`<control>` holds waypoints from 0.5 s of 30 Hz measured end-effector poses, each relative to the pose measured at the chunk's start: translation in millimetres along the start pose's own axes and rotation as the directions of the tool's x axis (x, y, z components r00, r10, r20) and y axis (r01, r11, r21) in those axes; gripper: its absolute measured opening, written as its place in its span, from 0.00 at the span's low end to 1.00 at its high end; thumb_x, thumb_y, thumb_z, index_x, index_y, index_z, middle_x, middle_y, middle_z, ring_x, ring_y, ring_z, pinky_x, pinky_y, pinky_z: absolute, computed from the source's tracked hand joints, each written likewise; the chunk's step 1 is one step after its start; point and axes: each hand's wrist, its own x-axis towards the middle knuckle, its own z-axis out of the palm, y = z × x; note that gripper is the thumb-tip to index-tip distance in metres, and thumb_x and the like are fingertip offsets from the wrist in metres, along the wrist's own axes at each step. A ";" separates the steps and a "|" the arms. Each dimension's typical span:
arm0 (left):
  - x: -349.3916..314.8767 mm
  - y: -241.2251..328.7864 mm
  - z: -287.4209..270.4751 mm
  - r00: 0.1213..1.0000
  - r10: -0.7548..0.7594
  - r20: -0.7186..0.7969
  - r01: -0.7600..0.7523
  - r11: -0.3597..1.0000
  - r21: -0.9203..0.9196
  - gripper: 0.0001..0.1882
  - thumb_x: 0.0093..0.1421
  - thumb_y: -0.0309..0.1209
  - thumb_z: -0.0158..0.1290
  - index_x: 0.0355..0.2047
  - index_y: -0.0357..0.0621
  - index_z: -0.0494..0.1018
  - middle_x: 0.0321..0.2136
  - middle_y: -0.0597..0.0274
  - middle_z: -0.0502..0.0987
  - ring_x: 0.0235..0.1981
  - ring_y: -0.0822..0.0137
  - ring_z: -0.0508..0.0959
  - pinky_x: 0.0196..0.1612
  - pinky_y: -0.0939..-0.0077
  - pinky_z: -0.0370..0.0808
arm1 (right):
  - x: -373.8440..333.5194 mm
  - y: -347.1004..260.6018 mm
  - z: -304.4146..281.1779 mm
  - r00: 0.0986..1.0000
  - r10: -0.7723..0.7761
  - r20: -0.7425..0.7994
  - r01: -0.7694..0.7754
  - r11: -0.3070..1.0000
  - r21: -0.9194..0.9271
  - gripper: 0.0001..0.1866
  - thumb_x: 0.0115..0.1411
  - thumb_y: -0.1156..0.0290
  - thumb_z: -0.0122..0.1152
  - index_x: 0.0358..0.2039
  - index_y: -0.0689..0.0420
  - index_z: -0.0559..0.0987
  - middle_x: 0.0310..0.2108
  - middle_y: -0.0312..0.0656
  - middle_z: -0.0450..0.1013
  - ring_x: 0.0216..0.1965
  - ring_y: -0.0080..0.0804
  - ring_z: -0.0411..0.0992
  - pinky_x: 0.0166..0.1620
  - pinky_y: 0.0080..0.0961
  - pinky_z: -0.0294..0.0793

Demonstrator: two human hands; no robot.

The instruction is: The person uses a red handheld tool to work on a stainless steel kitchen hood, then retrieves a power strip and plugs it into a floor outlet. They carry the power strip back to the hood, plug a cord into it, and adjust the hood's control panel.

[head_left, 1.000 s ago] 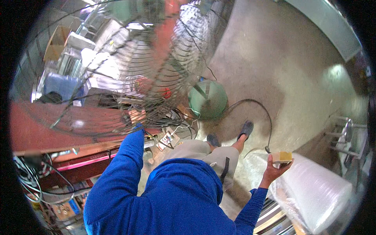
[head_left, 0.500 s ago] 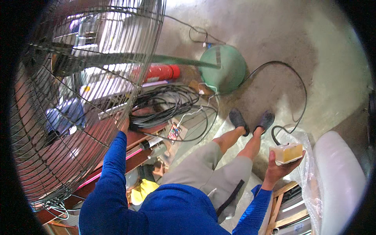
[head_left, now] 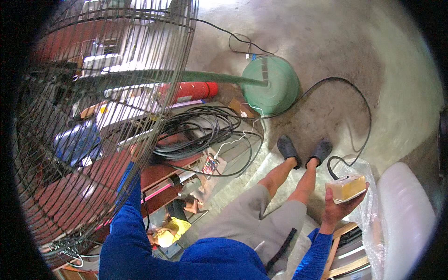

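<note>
My right hand [head_left: 339, 212] is closed round a boxy white block with a yellowish face [head_left: 347, 189], held out at the right; a thick black cable [head_left: 368, 116] reaches up to its top. My left hand [head_left: 135, 152] is on the far side of the wire grille of a large fan [head_left: 100, 112], over a dark red tabletop [head_left: 170, 170]. Its fingers are mostly hidden by the wires, near a pale metal bar [head_left: 140, 138]. Beside it lies a big coil of black cable [head_left: 196, 133].
The fan's round green base [head_left: 275, 93] stands ahead. A red cylinder [head_left: 196, 91] lies left of it. A phone [head_left: 210, 165] with a white cord is by the coil. Bubble wrap [head_left: 366, 205] and a white padded roll [head_left: 406, 205] are at right. A person in yellow [head_left: 175, 229] is low at left.
My left hand has shifted slightly left and is more covered by the fan grille. My right hand still holds the block. The view has moved a little.
</note>
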 end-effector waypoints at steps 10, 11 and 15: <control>137.2 49.2 119.7 0.820 0.045 0.571 -0.178 0.967 0.180 0.22 0.68 0.44 0.51 0.49 0.36 0.77 0.40 0.61 0.81 0.40 0.72 0.77 0.45 0.77 0.74 | -18.7 26.9 23.8 0.994 0.072 0.079 -0.064 0.993 -0.096 0.66 0.41 0.50 0.78 0.70 0.59 0.45 0.66 0.50 0.53 0.64 0.47 0.58 0.62 0.41 0.67; 135.8 53.6 130.2 0.799 0.020 0.602 -0.181 0.961 0.208 0.22 0.68 0.43 0.51 0.48 0.35 0.77 0.40 0.62 0.81 0.40 0.72 0.77 0.45 0.77 0.74 | -21.5 28.8 28.2 0.994 0.065 0.089 -0.056 0.994 -0.098 0.65 0.41 0.51 0.78 0.70 0.59 0.45 0.66 0.50 0.53 0.64 0.47 0.58 0.62 0.41 0.67; 119.8 67.5 158.7 0.732 -0.005 0.682 -0.243 0.932 0.268 0.22 0.67 0.43 0.52 0.47 0.34 0.77 0.30 0.66 0.81 0.32 0.75 0.78 0.37 0.77 0.75 | -32.1 33.2 44.8 0.991 0.079 0.110 -0.071 0.994 -0.079 0.64 0.42 0.51 0.78 0.70 0.59 0.45 0.66 0.49 0.52 0.65 0.47 0.58 0.63 0.41 0.65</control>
